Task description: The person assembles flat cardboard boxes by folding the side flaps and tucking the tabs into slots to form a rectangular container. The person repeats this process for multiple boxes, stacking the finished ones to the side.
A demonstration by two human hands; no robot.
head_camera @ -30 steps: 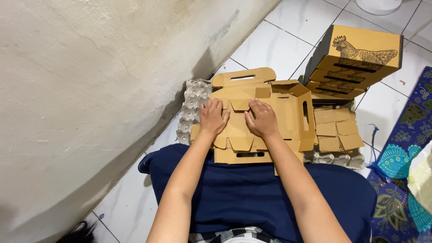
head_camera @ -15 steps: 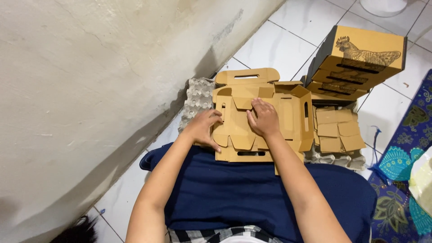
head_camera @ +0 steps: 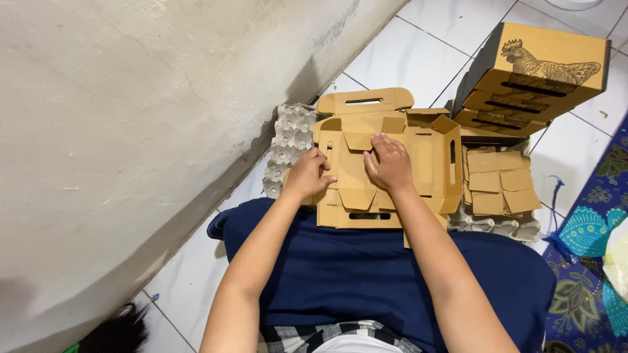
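Observation:
A flat brown cardboard box blank (head_camera: 366, 170) with handle slots and folded flaps lies across my lap on dark blue cloth (head_camera: 373, 274). My left hand (head_camera: 309, 175) grips its left edge, fingers curled around a side flap. Resting on the middle of the blank, my right hand (head_camera: 391, 163) presses down on the inner flaps with its fingers bent.
Grey egg trays (head_camera: 288, 147) lie under and left of the blank. Assembled brown boxes with a rooster print (head_camera: 543, 75) are stacked at the upper right, with flat cardboard pieces (head_camera: 500, 183) below them. A rough wall (head_camera: 131, 131) fills the left; white floor tiles and a patterned blue mat (head_camera: 589, 235) lie right.
My left hand has slid from the middle of the blank to its left edge and closed around the side flap. My right hand stays pressing on the centre.

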